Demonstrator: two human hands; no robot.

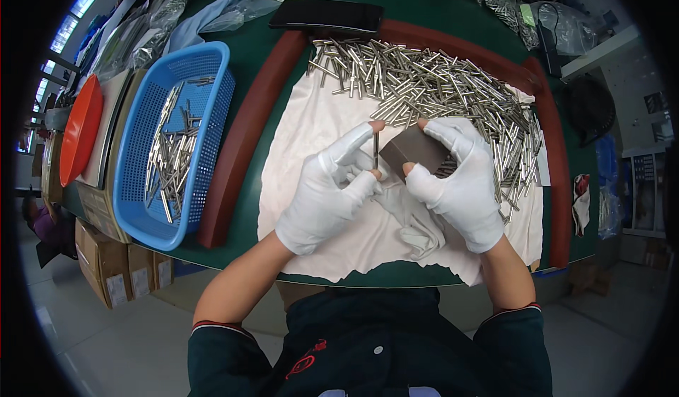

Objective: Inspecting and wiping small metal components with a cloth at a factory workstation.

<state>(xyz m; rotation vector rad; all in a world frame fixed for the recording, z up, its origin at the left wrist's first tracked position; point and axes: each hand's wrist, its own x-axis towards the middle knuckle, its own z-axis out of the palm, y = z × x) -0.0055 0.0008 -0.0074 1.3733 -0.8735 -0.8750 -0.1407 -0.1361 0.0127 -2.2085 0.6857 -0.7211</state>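
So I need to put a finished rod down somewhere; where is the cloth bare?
Bare white cloth lies between the left hand and the brown rail, and below both hands. The rod heap crowds the far and right side beyond the right hand.

Blue basket (205, 71): on the green table (254, 50), left of the brown wooden frame (244, 135); a loose scatter of metal rods lies inside.
Orange lid (80, 139): tilted on edge, left of the basket.
Black case (327, 16): flat at the frame's far edge.
Cardboard boxes (106, 262): stacked on the floor, lower left.
Plastic bags (509, 1): far right corner, contents probably small metal parts.
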